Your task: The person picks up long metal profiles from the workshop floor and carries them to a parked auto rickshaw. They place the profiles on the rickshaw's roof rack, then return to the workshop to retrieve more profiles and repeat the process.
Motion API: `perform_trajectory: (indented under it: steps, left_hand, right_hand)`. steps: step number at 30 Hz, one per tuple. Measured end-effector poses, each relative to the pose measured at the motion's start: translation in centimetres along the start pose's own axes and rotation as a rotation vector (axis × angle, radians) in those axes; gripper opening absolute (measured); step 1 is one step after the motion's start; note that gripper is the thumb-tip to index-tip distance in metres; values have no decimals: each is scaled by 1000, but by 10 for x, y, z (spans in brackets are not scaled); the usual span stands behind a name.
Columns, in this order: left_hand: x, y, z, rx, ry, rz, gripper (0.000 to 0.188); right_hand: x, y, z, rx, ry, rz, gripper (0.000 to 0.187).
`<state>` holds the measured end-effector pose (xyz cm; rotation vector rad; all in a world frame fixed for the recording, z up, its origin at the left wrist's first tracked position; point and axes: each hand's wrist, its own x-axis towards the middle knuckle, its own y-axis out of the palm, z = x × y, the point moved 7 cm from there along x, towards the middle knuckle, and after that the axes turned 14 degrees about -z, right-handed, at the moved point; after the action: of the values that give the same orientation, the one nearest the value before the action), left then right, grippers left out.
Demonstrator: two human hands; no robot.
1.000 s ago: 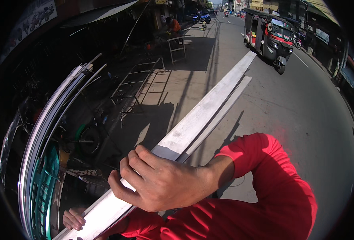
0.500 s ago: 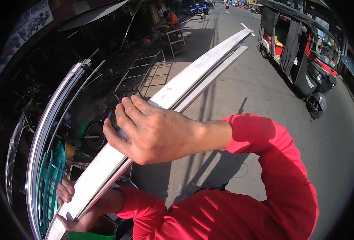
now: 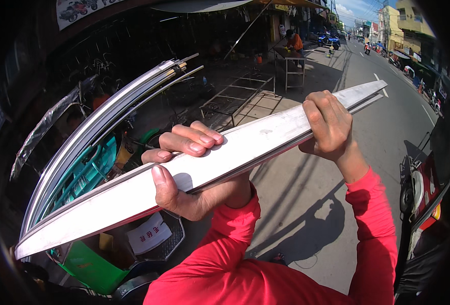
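A stack of long, flat white strips (image 3: 255,140) stretches slantwise across the view, from the lower left to the upper right. My left hand (image 3: 199,203) is wrapped round its middle, with the thumb on the broad white face and the fingers over the far edge. Further toward the far end, my right hand (image 3: 329,127) grips the same stack, fingers curled over the top. The strips are off the ground, held in both hands. A thin second layer shows along their near side.
Left stands a bundle of long bars (image 3: 108,107) beside turquoise plastic pieces (image 3: 90,170). Below the strips is a green box-like body (image 3: 90,264). Beyond are a metal frame (image 3: 240,96) and a table (image 3: 292,55) with a person in orange. A red vehicle (image 3: 428,188) stands at right.
The strips have swung to a flatter slant. My right hand has moved toward their far end, and my left hand now sits nearer their middle. The view has shifted, showing more street ahead.
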<state>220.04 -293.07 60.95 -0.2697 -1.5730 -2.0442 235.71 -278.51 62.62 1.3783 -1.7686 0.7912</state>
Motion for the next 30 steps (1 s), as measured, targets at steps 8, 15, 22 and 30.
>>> perform_trajectory:
  steps: [8, 15, 22, 30]
  left_hand:
    - [-19, 19, 66, -1, 135, -17, 29]
    - [-29, 7, 123, 141, 190, -169, 38]
    - [-18, -28, 158, 214, 263, -174, 42]
    - [-4, -72, 167, 130, 223, -293, 35]
  right_hand:
    - [7, 26, -101, 484, 199, 443, 44]
    - [-18, 54, -152, 355, 93, 517, 34]
    - [-49, 100, -177, 407, 57, 443, 26]
    - [-59, 147, -156, 529, -25, 579, 24]
